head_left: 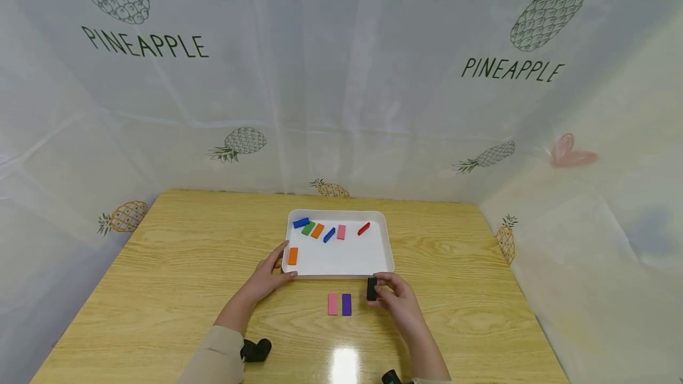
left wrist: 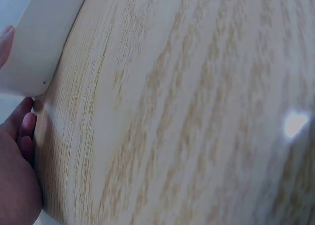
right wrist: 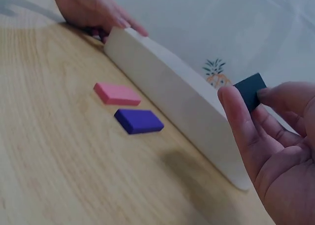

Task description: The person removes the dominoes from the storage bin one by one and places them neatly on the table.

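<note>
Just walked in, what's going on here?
A person's right hand pinches a black block, raised off the table near the white tray's near right corner. Their left hand holds the near left corner. A pink block and purple block lie in front; seven coloured blocks are in the tray.

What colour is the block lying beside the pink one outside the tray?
That block is purple, clearest from the right wrist.
</note>
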Demonstrator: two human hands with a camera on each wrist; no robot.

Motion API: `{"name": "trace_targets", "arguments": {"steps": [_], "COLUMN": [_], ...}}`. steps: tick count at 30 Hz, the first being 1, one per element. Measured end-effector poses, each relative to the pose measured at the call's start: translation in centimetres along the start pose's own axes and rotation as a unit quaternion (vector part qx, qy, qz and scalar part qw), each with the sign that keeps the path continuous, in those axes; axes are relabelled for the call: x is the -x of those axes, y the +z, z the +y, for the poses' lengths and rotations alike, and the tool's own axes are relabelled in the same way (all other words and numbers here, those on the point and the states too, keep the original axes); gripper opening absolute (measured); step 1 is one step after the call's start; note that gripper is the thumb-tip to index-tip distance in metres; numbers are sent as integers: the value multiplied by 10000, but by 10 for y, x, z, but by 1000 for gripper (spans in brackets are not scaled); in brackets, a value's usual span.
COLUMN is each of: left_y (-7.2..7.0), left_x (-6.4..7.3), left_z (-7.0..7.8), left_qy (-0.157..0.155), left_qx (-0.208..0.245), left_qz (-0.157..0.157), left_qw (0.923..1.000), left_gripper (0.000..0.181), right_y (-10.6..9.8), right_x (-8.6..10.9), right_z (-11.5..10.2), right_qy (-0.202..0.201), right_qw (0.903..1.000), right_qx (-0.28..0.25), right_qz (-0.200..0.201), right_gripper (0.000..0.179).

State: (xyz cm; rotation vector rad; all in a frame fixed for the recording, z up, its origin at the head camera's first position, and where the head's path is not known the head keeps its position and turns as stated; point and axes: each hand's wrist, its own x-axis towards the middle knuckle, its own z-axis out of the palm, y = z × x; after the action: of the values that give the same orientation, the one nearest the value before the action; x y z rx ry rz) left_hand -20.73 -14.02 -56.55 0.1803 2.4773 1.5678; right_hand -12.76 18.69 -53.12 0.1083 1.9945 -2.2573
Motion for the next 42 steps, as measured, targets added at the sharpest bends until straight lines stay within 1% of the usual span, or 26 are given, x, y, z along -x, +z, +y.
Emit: {"name": "trace_targets", "arguments": {"steps": [3, 8, 11, 16, 19, 22, 26, 30, 36, 39, 42], "left_y": [0, 0, 0, 0, 0, 0, 0, 0, 0, 0, 0], "left_x": [0, 1, 0, 0, 0, 0, 0, -1, -2, -2, -1], "left_z": [0, 1, 1, 1, 0, 0, -1, -1, -2, -2, -1], "left_qy": [-5, -39, -53, -68, -108, -136, -156, -156, -140, -134, -131], "left_qx": [-3, -20, -23, -35, -31, -73, -19, 15, 31, 30, 2], "left_qz": [-9, 11, 22, 19, 20, 19, 17, 9, -1, 10, 19], "left_qw": [10000, 10000, 10000, 10000, 9999, 9999, 9999, 9999, 9999, 9999, 9999], "left_gripper": [87, 87, 87, 87, 87, 87, 87, 88, 88, 87, 87], "right_y": [-4, -9, -11, -12, -12, -10, -9, -9, -7, -5, -2], "right_x": [2, 4, 4, 1, 0, 1, 0, -2, -4, -3, -3], "right_z": [4, 9, 12, 20, 25, 29, 35, 40, 43, 43, 43], "right_qy": [39, 166, 184, 146, 0, -227, -440, -590, -957, -1174, -1281], "right_qw": [9999, 9989, 9981, 9973, 9951, 9902, 9810, 9704, 9436, 9278, 9117], "right_qx": [123, 438, 588, 720, 990, 1370, 1874, 2336, 3166, 3536, 3895], "right_qz": [31, -5, -60, -34, 33, 142, 220, 149, 143, 163, 250], "right_gripper": [35, 54, 61, 61, 60, 58, 54, 49, 46, 47, 49]}}
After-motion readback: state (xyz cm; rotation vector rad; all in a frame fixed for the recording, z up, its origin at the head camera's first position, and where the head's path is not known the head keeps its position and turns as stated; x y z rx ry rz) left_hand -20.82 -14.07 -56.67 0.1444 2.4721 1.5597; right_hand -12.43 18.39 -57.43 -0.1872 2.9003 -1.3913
